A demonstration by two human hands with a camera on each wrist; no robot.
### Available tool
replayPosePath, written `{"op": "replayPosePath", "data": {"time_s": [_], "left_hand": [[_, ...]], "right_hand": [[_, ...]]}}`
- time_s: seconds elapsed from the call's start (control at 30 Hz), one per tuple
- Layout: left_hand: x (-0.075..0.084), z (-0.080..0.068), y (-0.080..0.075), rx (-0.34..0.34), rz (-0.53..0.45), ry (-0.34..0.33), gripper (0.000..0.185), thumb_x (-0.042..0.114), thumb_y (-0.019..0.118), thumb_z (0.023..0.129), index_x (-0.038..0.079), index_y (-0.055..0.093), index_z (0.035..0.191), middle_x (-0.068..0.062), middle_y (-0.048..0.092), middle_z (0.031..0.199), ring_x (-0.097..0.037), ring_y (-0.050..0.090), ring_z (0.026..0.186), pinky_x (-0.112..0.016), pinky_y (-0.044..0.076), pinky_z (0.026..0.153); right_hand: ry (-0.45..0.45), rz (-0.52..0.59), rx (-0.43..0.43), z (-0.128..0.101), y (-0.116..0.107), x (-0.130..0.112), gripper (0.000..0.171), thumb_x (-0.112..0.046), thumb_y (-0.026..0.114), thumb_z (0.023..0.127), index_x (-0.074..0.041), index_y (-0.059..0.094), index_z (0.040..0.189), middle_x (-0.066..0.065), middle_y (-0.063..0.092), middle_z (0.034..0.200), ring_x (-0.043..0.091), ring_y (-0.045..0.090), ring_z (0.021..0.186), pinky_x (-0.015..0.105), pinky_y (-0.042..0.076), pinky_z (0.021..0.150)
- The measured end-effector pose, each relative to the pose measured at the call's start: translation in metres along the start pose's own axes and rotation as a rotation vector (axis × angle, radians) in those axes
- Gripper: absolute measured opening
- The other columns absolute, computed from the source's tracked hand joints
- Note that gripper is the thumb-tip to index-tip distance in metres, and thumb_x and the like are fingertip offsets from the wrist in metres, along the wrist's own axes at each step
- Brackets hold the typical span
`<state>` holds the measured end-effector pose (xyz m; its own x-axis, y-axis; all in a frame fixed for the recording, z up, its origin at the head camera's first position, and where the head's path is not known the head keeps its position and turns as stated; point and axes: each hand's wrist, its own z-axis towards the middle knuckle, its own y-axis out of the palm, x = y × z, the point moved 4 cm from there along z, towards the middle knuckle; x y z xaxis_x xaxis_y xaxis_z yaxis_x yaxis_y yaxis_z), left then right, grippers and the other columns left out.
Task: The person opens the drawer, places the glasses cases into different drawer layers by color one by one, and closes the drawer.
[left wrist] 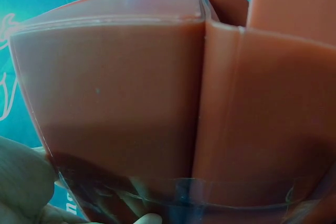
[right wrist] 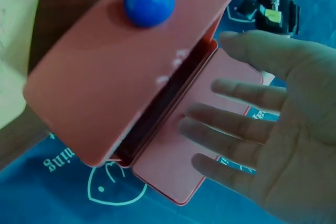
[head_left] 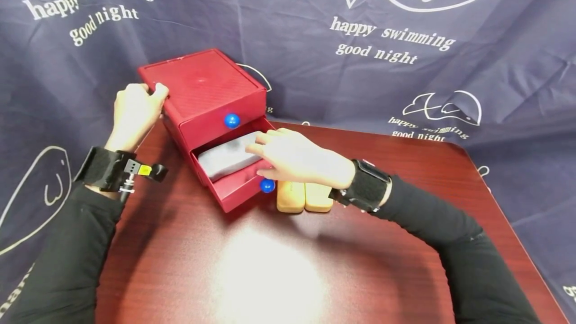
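Note:
A red two-drawer box (head_left: pixel 202 84) stands tilted to the view at the table's back left, its lower drawer (head_left: pixel 243 189) pulled out. My left hand (head_left: pixel 137 109) grips the box's top left edge; in the left wrist view part of that hand (left wrist: pixel 23 182) shows at the box's corner. Inside the lower drawer lies a soft-looking light grey oblong item (head_left: pixel 229 154). Over the drawer's right side hovers my right hand (head_left: pixel 297 156), partly covering that item. In the right wrist view its fingers (right wrist: pixel 231 132) are spread and relaxed, with nothing between them.
Blue round knobs (head_left: pixel 231 120) sit on both drawer fronts. Two pale yellow rounded blocks (head_left: pixel 290 199) lie side by side on the brown table (head_left: pixel 382 244), just right of the drawer. A dark blue printed curtain (head_left: pixel 292 24) hangs behind and beside the table.

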<state>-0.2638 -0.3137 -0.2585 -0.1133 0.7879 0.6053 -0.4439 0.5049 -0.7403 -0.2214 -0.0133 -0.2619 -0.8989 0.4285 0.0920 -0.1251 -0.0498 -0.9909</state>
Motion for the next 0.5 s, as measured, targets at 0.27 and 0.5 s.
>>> {"op": "replayPosePath", "data": {"time_s": [0.27, 0.5], "left_hand": [[0.0, 0.001, 0.0, -0.003, 0.006, 0.003, 0.049, 0.037, 0.041, 0.096, -0.003, 0.066, 0.082, 0.002, 0.062, 0.052, -0.029, 0.066, 0.061, -0.032, 0.039, 0.057], [0.001, 0.001, 0.0, 0.003, 0.01, 0.01, 0.049, 0.037, 0.042, 0.095, -0.003, 0.066, 0.083, 0.0, 0.064, 0.052, -0.035, 0.071, 0.069, -0.033, 0.041, 0.06]], "right_hand": [[0.008, 0.046, 0.171, -0.022, 0.012, -0.01, 0.039, -0.028, 0.075, 0.089, -0.013, 0.063, 0.123, 0.006, 0.061, 0.116, 0.022, 0.062, 0.102, 0.036, 0.051, 0.088], [-0.025, 0.004, 0.399, -0.04, 0.025, -0.019, 0.031, -0.027, 0.074, 0.087, -0.014, 0.064, 0.114, 0.004, 0.062, 0.109, 0.018, 0.064, 0.09, 0.031, 0.051, 0.07]]}}
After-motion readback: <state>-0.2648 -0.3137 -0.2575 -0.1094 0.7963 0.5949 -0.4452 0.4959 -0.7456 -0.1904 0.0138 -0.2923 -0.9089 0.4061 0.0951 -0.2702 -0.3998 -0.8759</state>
